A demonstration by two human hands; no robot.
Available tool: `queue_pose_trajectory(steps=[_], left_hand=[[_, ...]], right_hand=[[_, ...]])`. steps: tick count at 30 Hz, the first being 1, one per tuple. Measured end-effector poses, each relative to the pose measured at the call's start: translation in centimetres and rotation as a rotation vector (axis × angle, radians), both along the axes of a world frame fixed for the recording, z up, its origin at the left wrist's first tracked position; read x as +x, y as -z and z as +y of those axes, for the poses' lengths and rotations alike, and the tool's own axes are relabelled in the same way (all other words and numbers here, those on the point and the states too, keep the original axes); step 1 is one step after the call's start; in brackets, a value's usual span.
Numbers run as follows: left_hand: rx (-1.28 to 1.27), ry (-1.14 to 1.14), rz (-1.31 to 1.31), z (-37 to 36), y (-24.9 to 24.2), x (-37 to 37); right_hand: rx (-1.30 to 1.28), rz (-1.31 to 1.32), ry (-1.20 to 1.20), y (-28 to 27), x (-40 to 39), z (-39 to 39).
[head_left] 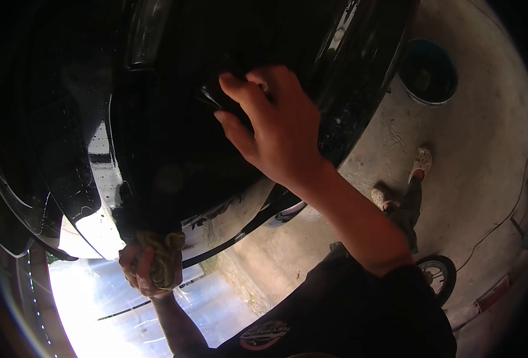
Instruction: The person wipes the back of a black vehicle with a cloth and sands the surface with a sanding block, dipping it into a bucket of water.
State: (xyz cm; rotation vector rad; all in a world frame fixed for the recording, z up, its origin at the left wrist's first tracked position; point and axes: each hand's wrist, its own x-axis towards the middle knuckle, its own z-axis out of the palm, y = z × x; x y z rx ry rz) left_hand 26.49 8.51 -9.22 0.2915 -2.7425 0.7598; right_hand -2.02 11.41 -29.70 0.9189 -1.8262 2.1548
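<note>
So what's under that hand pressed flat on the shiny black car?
Under the right hand only the glossy black car body shows, with water droplets nearby. The spot beneath the palm is covered. The left hand grips a cloth.

The car body (174,137) is glossy black and wet-beaded; the rag (163,256) is rough cloth; the floor (467,155) is matt concrete.

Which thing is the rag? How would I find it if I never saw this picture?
Start at the big shiny black car body filling the top. Follow its lower edge down to the left hand. The rag is the crumpled olive-yellow cloth bunched in that hand, the only soft, wrinkled thing against the smooth black panel.
</note>
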Motion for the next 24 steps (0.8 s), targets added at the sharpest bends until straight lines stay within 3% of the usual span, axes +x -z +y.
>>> queue_pose_trajectory(steps=[24], left_hand=[[0.014, -0.012, 0.010, 0.0, -0.1, 0.2]], right_hand=[[0.020, 0.125, 0.026, 1.4, 1.5, 1.0]])
